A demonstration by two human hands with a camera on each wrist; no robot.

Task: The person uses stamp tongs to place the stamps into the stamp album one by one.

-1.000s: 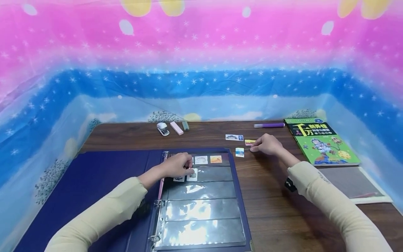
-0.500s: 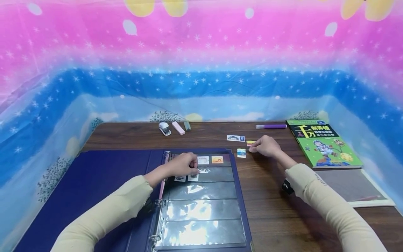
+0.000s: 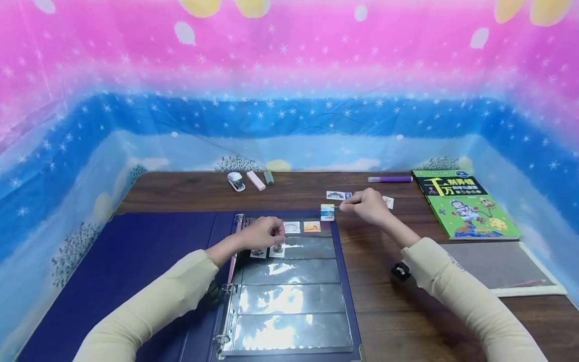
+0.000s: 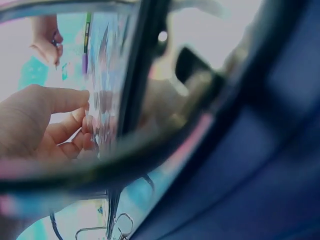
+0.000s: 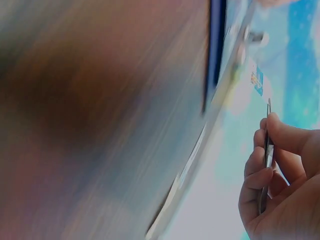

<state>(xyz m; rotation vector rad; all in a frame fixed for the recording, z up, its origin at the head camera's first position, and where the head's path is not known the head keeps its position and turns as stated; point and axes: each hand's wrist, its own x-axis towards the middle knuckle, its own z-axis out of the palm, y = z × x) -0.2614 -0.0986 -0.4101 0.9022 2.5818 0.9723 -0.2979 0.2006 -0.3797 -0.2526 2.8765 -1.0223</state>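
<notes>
My right hand (image 3: 368,205) holds slim metal tweezers (image 5: 269,150) between thumb and fingers. At their tips hangs a small blue, white and yellow stamp (image 3: 327,212), over the album's top right corner. My left hand (image 3: 262,234) is on the upper part of the clear album page (image 3: 294,274), thumb and fingertips pinching the plastic of a pocket. Beside it, a white stamp (image 3: 291,227) and an orange stamp (image 3: 312,227) sit in the top row. Below the hand, two dark-pictured stamps (image 3: 258,254) are in the second row, partly covered.
The open navy ring binder (image 3: 149,271) spreads over the table's left. Behind the right hand lie a long stamp (image 3: 336,195) and another stamp (image 3: 388,202). A stapler (image 3: 236,181), pink block (image 3: 256,180), purple marker (image 3: 390,179) and green book (image 3: 468,211) line the back and right.
The right hand has moved left with the tweezers, carrying the blue stamp off the table to the binder's corner. A stamp behind that hand has come into sight. The left hand stays on the page.
</notes>
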